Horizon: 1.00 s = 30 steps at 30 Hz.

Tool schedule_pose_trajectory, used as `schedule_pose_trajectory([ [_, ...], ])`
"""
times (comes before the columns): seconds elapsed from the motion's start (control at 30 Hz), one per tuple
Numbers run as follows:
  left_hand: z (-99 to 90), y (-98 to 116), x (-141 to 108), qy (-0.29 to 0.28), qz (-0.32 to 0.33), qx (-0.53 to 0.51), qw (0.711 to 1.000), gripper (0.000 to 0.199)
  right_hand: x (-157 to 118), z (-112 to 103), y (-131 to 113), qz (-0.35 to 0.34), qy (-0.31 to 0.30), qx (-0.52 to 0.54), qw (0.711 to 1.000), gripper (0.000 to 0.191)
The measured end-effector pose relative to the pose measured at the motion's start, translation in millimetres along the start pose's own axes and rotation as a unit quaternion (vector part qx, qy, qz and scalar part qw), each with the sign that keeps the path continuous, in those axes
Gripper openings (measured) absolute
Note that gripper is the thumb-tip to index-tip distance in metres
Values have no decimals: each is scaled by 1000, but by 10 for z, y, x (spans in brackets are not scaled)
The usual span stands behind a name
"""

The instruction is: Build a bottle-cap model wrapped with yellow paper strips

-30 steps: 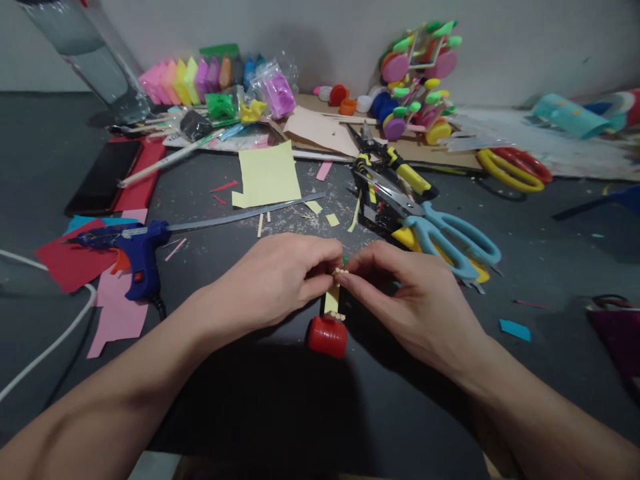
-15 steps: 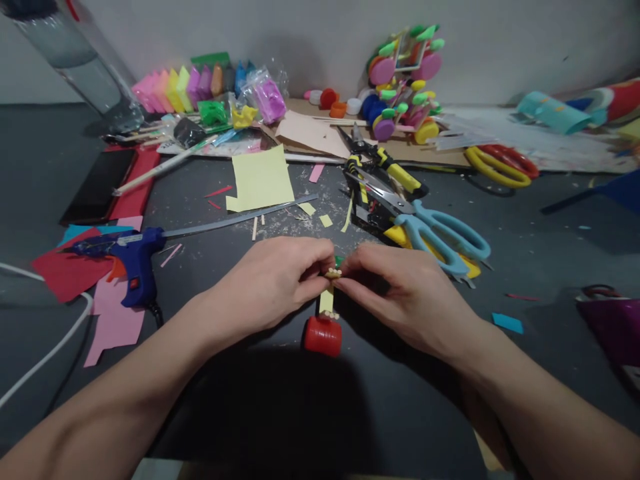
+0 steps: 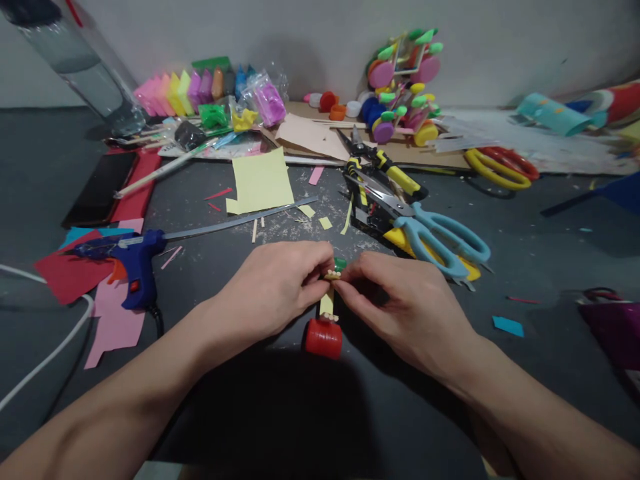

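Cream sticks, apparently wooden, round ends bunched, pinched by left hand, right hand.

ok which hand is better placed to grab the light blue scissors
Probably the right hand: the light blue scissors lie just beyond it; the left hand is farther off, though both pinch the stick piece.

No text or label can be read.
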<state>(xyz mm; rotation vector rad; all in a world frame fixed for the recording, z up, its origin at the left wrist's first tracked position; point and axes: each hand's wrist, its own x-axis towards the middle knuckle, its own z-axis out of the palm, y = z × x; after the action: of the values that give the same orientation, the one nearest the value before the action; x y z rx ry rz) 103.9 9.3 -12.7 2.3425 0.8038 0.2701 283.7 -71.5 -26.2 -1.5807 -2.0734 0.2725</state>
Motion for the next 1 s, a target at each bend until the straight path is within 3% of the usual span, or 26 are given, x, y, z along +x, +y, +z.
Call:
schedule_pose_trajectory([
  [0.47,7,0,-2,-2,2,9,1000,9,33,-18,-8,-57,16,-35,998,19],
  [0.73,11,-2,10,-7,1,9,1000,8,22,-29,-20,-5,3,-8,1000,15],
  [1.0,7,11,-8,-2,-7,9,1000,9,-9,-2,-23,-21,17,-26,999,19],
])
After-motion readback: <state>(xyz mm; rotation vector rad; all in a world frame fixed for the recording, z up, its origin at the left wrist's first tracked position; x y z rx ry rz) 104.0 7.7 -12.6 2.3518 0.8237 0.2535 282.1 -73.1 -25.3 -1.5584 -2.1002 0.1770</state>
